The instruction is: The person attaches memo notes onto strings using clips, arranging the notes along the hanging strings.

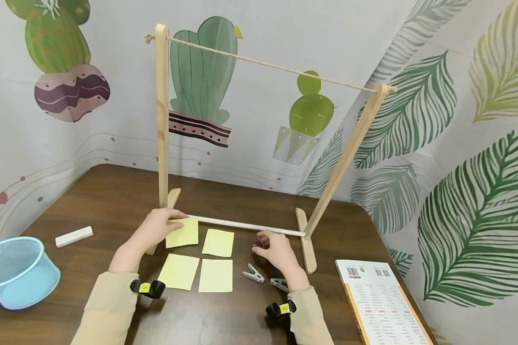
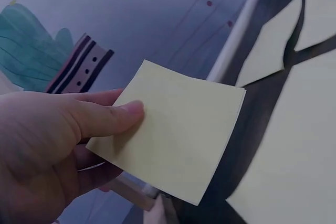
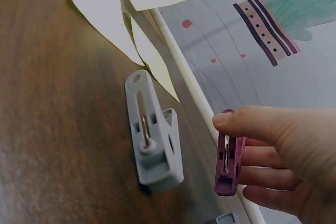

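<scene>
My left hand [image 1: 160, 229] pinches a yellow sticky note [image 2: 181, 129] between thumb and fingers, near the foot of the left post. In the left wrist view the thumb lies across the note's face. My right hand [image 1: 276, 250] holds a purple clothespin [image 3: 227, 161] by thumb and fingers, close to the white bottom bar. Three more yellow notes lie on the table between the hands: one upper right [image 1: 218, 243], one lower left [image 1: 179, 271], one lower right [image 1: 216, 276]. A grey clothespin [image 1: 253, 273] lies below my right hand, and another [image 1: 279, 284] is partly hidden by the wrist.
A wooden frame with two posts [image 1: 162, 115] carries a rope [image 1: 267, 64] across its top and a white bar [image 1: 246, 225] low down. At left are a blue mesh basket [image 1: 30, 282] and a white block [image 1: 74, 236]. A printed booklet [image 1: 384, 297] lies at right.
</scene>
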Tool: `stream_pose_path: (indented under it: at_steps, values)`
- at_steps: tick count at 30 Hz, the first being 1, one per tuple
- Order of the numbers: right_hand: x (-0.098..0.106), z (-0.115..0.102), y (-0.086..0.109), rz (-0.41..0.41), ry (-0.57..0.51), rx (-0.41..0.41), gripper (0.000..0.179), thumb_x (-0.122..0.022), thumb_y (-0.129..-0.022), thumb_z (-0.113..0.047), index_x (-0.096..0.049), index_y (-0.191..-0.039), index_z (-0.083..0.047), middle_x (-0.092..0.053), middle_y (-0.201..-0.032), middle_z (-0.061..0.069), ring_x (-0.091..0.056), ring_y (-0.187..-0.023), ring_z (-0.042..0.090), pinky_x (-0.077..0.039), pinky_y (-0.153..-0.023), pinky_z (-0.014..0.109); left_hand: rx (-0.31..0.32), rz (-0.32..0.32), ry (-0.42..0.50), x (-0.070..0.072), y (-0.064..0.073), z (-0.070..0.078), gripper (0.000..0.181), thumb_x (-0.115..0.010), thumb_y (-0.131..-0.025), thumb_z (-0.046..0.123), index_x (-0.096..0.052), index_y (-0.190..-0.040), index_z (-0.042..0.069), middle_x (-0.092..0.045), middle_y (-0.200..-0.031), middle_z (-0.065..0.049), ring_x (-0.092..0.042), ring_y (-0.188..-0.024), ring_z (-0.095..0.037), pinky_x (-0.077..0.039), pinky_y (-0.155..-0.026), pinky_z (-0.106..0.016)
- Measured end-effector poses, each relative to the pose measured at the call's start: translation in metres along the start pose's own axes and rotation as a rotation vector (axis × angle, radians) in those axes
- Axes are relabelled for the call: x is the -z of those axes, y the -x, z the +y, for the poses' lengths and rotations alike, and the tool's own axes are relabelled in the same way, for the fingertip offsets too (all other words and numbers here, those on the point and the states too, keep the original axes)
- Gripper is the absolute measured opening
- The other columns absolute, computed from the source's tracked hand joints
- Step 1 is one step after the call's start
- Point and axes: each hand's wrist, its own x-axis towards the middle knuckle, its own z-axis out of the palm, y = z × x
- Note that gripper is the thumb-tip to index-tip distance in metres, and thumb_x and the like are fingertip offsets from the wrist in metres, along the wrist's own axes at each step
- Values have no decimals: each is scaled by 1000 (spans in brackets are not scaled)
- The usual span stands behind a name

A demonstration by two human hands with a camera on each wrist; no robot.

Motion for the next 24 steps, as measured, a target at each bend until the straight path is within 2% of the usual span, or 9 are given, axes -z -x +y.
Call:
stream_pose_path:
  at_steps: [9,13,19,24]
  values:
    - [-1,-4,1,20,-37,37,27,-77,-84,-18,-70,-106,-4,-73,-93,5,-68,-80,16,-55,-74,31,10,41,38,8,3,8,20,-66,-92,11,-71,-111,4,-70,-113,-18,-62,-112,-41,-49,-90,-56]
    - [-1,-8,1,39,-55,55,26,-77,-84,-16,-69,-105,-3,-72,-91,6,-68,-79,16,-54,-73,29,-14,141,63,6,2,13,20,-66,-92,9,-71,-110,2,-72,-109,-16,-65,-105,-37,-51,-88,-53]
    - [-4,-18,0,57,-98,85,25,-76,-85,-13,-67,-105,-2,-72,-92,6,-69,-82,17,-56,-76,30,-16,323,66,2,1,22,18,-70,-91,14,-73,-106,5,-75,-99,-13,-69,-90,-32,-54,-77,-47]
    - [-8,-20,-2,57,-116,97,28,-76,-84,-13,-68,-109,-3,-73,-97,6,-71,-89,20,-56,-83,37,9,382,134,0,0,28,19,-71,-90,16,-73,-105,3,-76,-94,-12,-70,-82,-28,-53,-68,-32]
